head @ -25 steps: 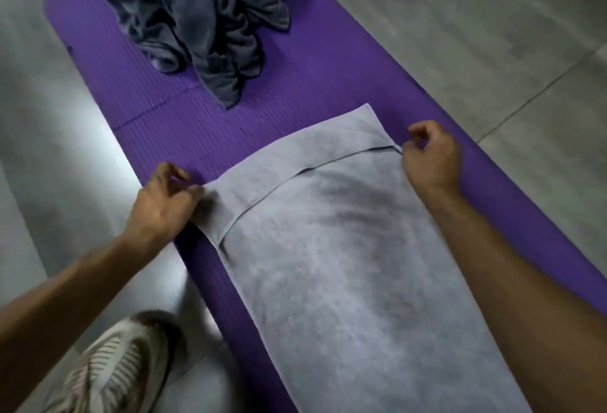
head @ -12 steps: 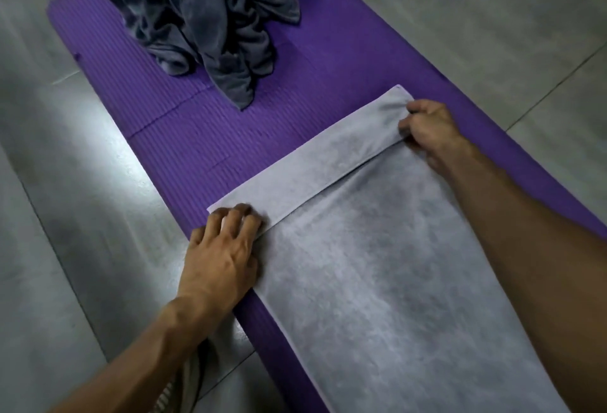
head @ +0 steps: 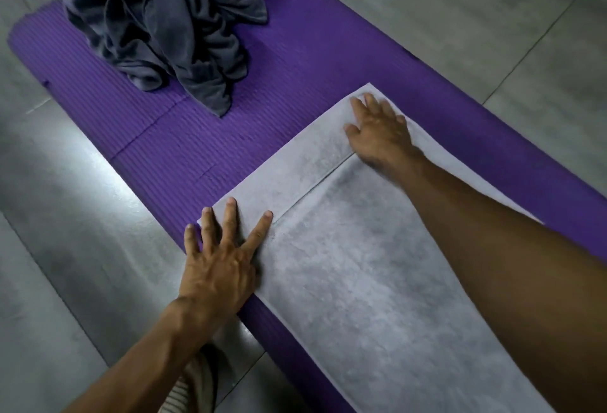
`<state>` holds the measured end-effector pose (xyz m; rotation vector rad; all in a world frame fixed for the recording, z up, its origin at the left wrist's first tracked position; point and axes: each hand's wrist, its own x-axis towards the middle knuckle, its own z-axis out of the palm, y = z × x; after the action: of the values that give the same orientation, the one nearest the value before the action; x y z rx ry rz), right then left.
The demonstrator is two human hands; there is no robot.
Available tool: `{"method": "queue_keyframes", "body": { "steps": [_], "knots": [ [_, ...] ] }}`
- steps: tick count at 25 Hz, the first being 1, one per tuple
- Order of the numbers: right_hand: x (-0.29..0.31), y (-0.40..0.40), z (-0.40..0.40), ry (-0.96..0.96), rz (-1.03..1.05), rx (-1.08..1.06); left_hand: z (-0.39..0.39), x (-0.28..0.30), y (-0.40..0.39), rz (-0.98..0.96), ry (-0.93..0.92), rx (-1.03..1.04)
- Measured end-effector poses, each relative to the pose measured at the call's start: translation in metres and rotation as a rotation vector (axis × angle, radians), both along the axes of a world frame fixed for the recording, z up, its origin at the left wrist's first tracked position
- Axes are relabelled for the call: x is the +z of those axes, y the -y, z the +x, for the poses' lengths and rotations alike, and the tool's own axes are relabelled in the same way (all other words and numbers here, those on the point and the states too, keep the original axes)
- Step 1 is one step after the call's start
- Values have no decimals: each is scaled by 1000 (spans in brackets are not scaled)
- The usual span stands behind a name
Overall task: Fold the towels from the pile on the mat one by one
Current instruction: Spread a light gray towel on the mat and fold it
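Underfoot, a grey tiled floor point(head: 492, 18) is filling the whole view, and a purple mat point(head: 295, 61) is lying across it on a slant, running from the upper left toward the lower right. A light grey towel point(head: 377, 297) is lying spread flat along the nearer part of the mat, its far end turned back over itself in a narrow folded band whose edge is running from one hand to the other. At the mat's far end, well apart from this towel, a pile of dark grey towels point(head: 164, 21) is sitting crumpled in a heap. The left hand point(head: 220, 268) is pressing down on the near left corner of the folded band, fingers straight and fanned, with the outermost finger reaching past the towel's edge onto the mat. The right hand point(head: 381, 130) is lying flat on the far right corner of the band, fingers extended and gripping nothing. A shoe point(head: 193, 386) is showing partly under the left forearm.
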<state>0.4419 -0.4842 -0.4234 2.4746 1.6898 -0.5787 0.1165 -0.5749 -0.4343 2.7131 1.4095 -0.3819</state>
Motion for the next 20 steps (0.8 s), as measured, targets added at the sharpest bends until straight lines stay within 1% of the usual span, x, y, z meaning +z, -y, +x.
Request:
{"method": "queue_keyframes", "body": {
  "steps": [2,4,5,6,7,8,9,11,14,16,17,18,19,20],
  "knots": [
    [12,5,10,44,66,-72,2,5,1,25,51,-171],
    [12,36,-7,67,248,11,-3,7,7,-37,110,-396],
    [7,67,-22,27,307,113,-4,8,9,-60,129,-449],
    [-1,105,-37,2,335,212,-3,10,7,-66,147,-444],
    [-12,148,-48,8,322,248,1,13,4,-64,152,-406],
    [-19,193,-50,43,288,201,17,18,3,-55,163,-370],
    [-25,235,-50,81,279,99,35,22,7,-57,175,-334],
    [-26,299,-55,105,304,-112,70,22,23,-77,233,-354],
    [-27,377,-66,111,254,-251,105,5,63,-151,249,-599],
    [-23,431,-68,117,210,-368,114,3,86,-148,261,-705],
    [-18,456,-70,129,212,-464,120,5,97,-137,271,-701],
    [-13,473,-72,131,216,-545,126,8,108,-122,281,-636],
    [-9,480,-72,118,208,-598,133,10,120,-113,279,-549],
    [-5,481,-73,90,207,-617,140,11,133,-125,256,-508]
  ]
}}
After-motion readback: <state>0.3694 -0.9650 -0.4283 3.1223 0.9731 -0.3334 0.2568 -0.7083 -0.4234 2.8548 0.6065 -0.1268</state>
